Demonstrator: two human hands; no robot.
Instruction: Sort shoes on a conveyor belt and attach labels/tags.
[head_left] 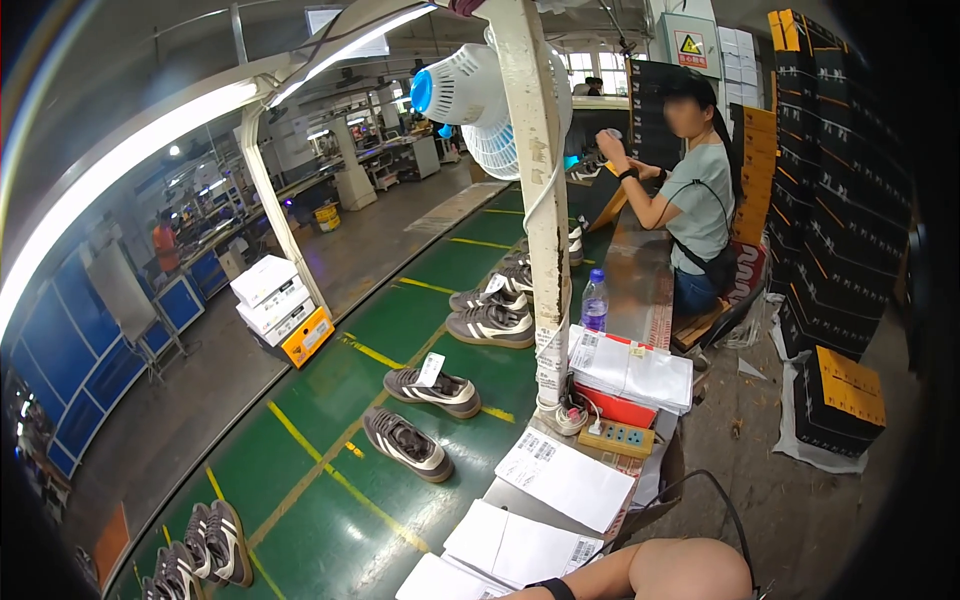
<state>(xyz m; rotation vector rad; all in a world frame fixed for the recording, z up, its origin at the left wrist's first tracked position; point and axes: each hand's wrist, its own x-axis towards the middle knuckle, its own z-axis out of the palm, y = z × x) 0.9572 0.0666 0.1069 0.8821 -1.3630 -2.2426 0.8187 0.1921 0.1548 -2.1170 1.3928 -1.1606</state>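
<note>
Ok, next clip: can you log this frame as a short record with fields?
Own hands: both out of view
Forearm: one, with black wristband, lower edge
Nearest: white labelled sheets
Conveyor: green, yellow lines, white-striped sneakers
Beside post: blue-capped bottle, power strip
Co-worker: one, pale top
Right side: stacked black-and-orange boxes

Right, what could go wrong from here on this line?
1. The bottle of purple liquid stands near the power strip and papers; if tipped and leaking, it might wet them.
2. The wearer's forearm is close to the white papers beside the green surface; a nudge could slide some onto it.
3. The white tag on one shoe might come off if it's loose; I can't tell how it's fixed.
</note>
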